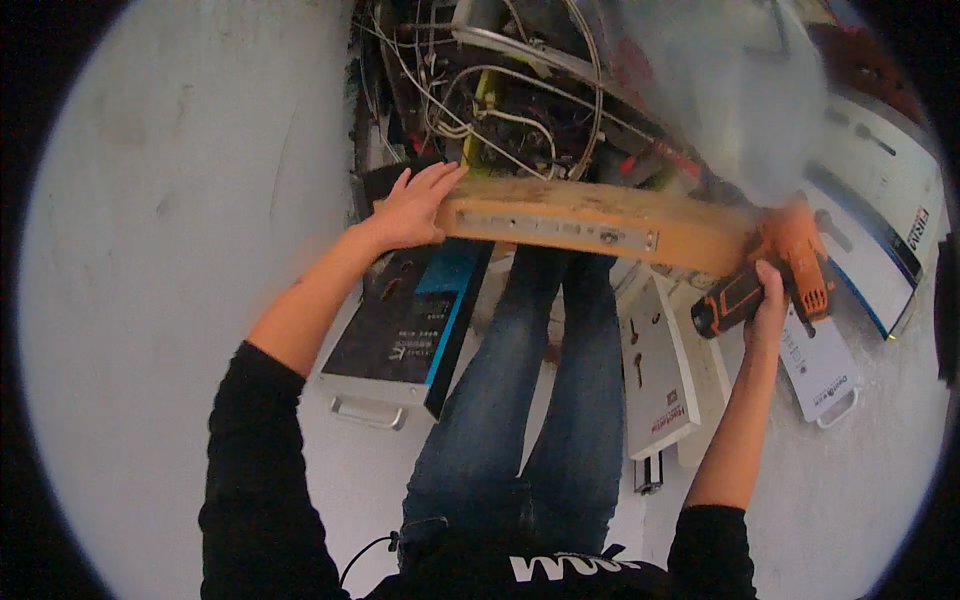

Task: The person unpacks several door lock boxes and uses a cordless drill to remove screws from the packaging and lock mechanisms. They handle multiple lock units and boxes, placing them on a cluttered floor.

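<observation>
A long wooden board (700,220) lies crosswise in front of my legs, with a metal lock faceplate (560,229) set into its near edge. My left hand (415,207) grips the board near its left end, fingers over the top and thumb on the near side. In my right hand (768,308) is an orange and black cordless drill (795,262), held by its handle beside the board's right end. The drill's front is blurred, and I cannot tell whether it touches the wood.
Tangled cables and wires (500,110) lie beyond the board, with a hazy translucent plastic sheet (720,90) at right. Display panels with handles stand below: a black and blue one (400,320) at left, a white one (655,370) at right. Another white panel (822,365) sits farther right.
</observation>
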`<action>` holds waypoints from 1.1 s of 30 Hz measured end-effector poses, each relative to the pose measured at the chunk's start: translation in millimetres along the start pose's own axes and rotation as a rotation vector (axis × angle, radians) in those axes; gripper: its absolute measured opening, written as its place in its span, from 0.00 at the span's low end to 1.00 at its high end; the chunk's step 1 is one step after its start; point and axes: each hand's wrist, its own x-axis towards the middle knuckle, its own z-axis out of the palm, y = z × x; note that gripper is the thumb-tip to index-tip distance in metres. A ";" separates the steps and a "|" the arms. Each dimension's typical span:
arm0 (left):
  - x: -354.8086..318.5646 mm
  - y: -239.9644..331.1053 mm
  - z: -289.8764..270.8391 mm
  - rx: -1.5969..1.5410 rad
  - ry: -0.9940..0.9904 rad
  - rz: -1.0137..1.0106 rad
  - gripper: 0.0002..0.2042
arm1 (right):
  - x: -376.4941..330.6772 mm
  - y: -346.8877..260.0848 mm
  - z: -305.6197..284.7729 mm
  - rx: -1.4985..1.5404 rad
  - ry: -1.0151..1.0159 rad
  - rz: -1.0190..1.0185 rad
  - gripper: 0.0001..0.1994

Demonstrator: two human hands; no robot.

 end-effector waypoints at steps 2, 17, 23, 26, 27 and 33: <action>-4.5 -7.1 27.8 -0.073 -0.050 -0.111 0.47 | -1.8 1.1 -0.3 -0.018 -0.030 0.017 0.19; -22.7 14.6 24.2 -0.003 0.190 0.067 0.26 | 15.8 20.4 -31.5 0.214 -0.089 0.011 0.12; -7.1 9.1 14.9 0.038 0.168 0.032 0.26 | -72.4 6.6 -38.5 0.076 -0.117 -0.153 0.20; -5.7 11.9 11.0 0.023 0.176 0.060 0.26 | -114.4 18.2 -47.7 -0.105 -0.249 -0.105 0.19; -6.2 13.4 11.0 0.014 0.168 0.068 0.25 | -129.6 18.9 -37.0 -0.164 -0.247 -0.037 0.17; -3.8 20.6 6.8 0.009 0.153 0.077 0.25 | -157.9 35.6 36.0 -0.453 -0.491 -0.117 0.15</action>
